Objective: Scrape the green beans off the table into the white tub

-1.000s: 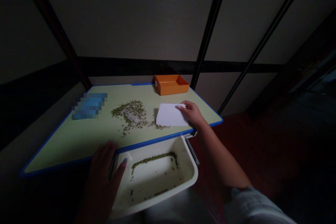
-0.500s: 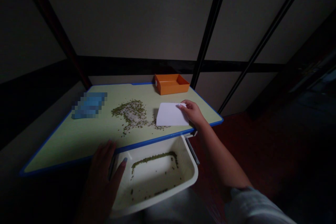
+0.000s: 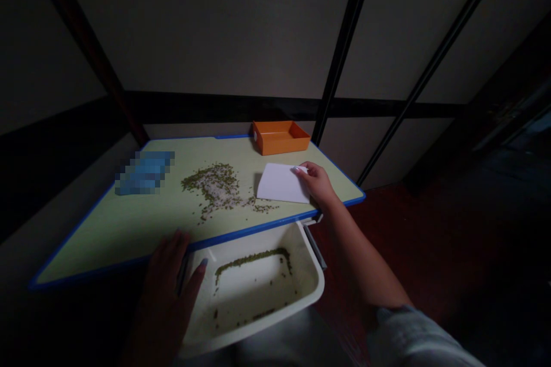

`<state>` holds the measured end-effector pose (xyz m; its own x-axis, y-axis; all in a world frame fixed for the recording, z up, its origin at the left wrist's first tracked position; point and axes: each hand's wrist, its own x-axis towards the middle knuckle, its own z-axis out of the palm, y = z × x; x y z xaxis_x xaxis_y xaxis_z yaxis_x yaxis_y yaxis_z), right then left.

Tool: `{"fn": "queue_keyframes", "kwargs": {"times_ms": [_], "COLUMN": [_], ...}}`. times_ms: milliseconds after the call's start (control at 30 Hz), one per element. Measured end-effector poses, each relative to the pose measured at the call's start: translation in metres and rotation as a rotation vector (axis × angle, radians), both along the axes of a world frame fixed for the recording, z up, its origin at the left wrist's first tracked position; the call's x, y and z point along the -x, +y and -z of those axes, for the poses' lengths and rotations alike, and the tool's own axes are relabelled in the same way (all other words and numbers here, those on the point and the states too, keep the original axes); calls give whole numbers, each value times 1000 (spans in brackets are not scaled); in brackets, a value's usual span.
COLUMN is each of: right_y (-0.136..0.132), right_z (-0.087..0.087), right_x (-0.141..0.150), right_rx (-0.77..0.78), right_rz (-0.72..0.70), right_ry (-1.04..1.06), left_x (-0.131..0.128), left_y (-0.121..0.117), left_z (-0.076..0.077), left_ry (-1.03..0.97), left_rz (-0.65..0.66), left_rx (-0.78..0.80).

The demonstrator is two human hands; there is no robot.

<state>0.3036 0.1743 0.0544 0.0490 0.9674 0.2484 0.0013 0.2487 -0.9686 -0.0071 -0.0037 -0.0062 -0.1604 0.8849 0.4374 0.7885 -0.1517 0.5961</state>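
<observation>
- Right hand (image 3: 318, 184) pinches white card (image 3: 282, 183), just raised slightly, exposing more stray green grains (image 3: 266, 207)
- Left hand (image 3: 167, 284) spread wide at white plastic bin (image 3: 316, 292)

The white card (image 3: 282, 183) has lifted slightly.

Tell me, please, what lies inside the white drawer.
The white drawer holds a band of green granules along its far side, with more scattered across the bottom. The left hand covers part of its left side; anything behind it cannot be seen.
</observation>
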Motion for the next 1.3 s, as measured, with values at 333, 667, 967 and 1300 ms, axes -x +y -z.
{"fn": "queue_keyframes", "kwargs": {"times_ms": [333,667,967,1300], "right_y": [-7,3,12,7], "right_z": [-2,1,6,3], "right_x": [2,-2,-7,-4], "right_rx": [30,-24,-71,-69], "right_rz": [-160,32,154,149], "right_ry": [-8,-7,-36,-97], "left_x": [0,-1,-1,-1], "left_y": [-1,-1,-1,-2], "left_z": [-1,-4,-4,-3], "left_ry": [-29,-30,-34,-28], "left_rz": [1,1,-2,7], "left_rx": [1,16,25,19]}}
